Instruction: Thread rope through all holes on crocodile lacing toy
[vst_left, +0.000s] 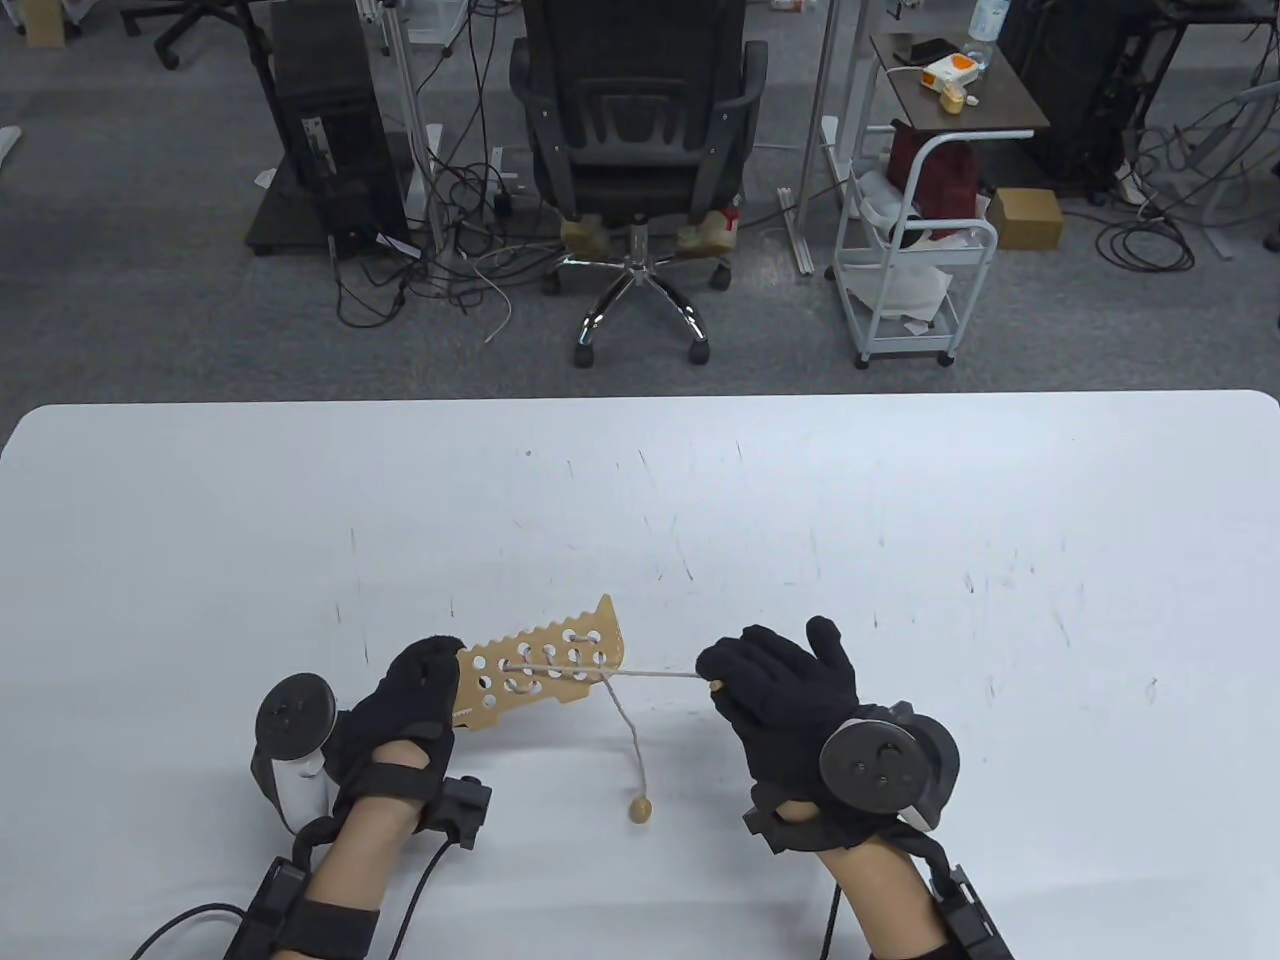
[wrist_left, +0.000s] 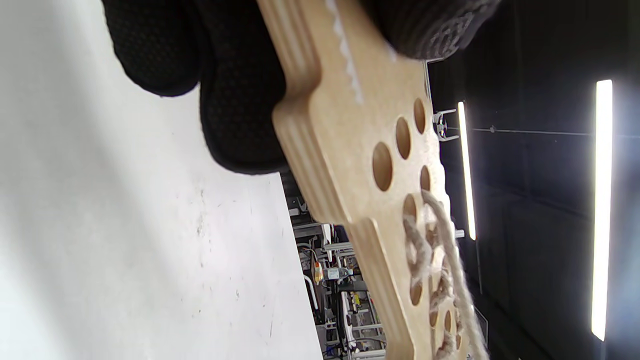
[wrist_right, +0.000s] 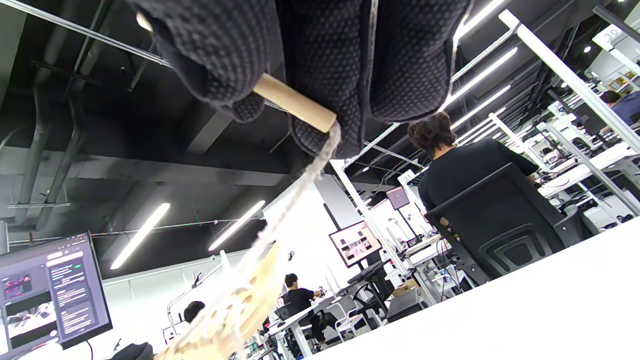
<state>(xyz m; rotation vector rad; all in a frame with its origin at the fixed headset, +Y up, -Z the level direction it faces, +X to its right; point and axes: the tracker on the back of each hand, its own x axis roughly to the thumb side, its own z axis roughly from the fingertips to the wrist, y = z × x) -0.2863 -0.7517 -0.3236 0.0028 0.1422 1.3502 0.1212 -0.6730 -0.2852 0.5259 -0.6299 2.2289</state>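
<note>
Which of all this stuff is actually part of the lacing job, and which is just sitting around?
In the job:
- crocodile board, held by the left hand
- rope, with its wooden needle pinched by the right hand
- bead on the rope's loose end

Just around:
- office chair
- white cart
- side table

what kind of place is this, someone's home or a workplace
Most likely a workplace, an open-plan lab or office: a white table with an office chair behind it, cables across the carpet, and in the right wrist view people sitting at desks with monitors.
</note>
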